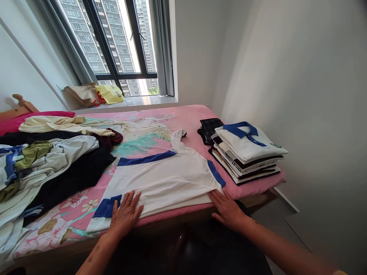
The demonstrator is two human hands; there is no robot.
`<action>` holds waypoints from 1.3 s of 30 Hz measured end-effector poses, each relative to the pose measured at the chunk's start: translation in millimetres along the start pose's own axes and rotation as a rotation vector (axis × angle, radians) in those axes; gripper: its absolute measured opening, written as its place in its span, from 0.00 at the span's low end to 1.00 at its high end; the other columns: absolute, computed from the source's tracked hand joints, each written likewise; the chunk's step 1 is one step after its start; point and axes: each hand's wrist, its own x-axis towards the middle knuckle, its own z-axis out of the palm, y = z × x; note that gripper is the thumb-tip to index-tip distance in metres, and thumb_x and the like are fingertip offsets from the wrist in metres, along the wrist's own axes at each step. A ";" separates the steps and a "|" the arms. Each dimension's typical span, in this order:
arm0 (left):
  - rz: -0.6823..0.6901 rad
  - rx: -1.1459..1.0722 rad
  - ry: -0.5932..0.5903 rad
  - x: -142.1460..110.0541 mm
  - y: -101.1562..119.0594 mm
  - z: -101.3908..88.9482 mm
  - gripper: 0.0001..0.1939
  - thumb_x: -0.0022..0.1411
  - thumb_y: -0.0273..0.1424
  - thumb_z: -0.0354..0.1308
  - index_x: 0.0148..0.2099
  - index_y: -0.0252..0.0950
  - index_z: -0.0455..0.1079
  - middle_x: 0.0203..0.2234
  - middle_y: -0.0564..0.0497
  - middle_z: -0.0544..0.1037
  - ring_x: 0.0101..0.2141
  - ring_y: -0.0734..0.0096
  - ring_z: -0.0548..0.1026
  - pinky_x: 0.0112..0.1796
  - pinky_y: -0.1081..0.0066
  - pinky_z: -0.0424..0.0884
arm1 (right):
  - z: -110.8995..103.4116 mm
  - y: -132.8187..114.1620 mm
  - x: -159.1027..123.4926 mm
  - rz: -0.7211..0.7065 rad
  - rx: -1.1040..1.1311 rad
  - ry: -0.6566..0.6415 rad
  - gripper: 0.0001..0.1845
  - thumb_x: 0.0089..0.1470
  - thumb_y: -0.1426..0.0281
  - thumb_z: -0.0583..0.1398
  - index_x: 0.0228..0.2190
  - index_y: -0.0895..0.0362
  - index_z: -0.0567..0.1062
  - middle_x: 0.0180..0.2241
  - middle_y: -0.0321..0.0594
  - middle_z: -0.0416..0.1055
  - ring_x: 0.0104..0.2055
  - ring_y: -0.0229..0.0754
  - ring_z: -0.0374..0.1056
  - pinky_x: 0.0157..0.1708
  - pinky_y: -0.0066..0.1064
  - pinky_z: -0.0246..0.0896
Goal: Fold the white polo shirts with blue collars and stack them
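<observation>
A white shirt with blue bands (169, 175) lies spread on the bed, folded lengthwise along its near side. My left hand (126, 210) rests flat with fingers spread on the shirt's near edge, beside a blue patch at its left end. Farther right, my right hand (226, 208) lies with outstretched fingers on the near right corner, close to a blue-banded part. Neither hand grips the cloth. The shirt's collar part (178, 139) points toward the window and has a small dark spot at its tip.
The bed (197, 112) has a pink flowered sheet. A stack of folded clothes (246, 156) stands at its right, with a blue-collared white shirt on top. Loose clothes (63, 164) are heaped on the left. Paper and yellow bags (110, 94) sit on the windowsill.
</observation>
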 end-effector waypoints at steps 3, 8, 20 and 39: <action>-0.016 -0.058 0.028 3.4 2.6 -7.7 0.26 0.62 0.41 0.44 0.61 0.43 0.59 0.63 0.47 0.56 0.63 0.56 0.51 0.58 0.44 0.41 | -15.4 -2.5 -8.7 0.084 0.032 0.059 0.21 0.55 0.69 0.54 0.51 0.56 0.67 0.54 0.47 0.65 0.57 0.51 0.57 0.58 0.51 0.46; 0.261 -0.285 0.203 19.6 42.8 -34.7 0.19 0.63 0.30 0.43 0.51 0.41 0.70 0.56 0.49 0.69 0.60 0.62 0.59 0.59 0.54 0.50 | -33.5 -6.1 5.2 0.138 0.089 0.204 0.17 0.56 0.72 0.51 0.46 0.53 0.71 0.50 0.43 0.67 0.55 0.48 0.59 0.58 0.48 0.47; 0.533 -0.423 0.034 93.0 159.5 -10.5 0.22 0.62 0.26 0.44 0.58 0.40 0.64 0.56 0.49 0.68 0.58 0.65 0.63 0.59 0.56 0.55 | 0.9 8.8 39.0 0.296 0.112 0.314 0.15 0.51 0.79 0.52 0.38 0.55 0.72 0.41 0.43 0.69 0.50 0.47 0.60 0.57 0.46 0.46; 0.518 -0.390 0.064 80.0 149.2 -16.0 0.26 0.66 0.33 0.40 0.65 0.36 0.51 0.63 0.46 0.56 0.63 0.65 0.50 0.61 0.56 0.44 | -7.7 -45.0 63.8 0.222 0.211 0.329 0.22 0.59 0.72 0.48 0.54 0.58 0.62 0.58 0.45 0.59 0.64 0.48 0.44 0.62 0.50 0.36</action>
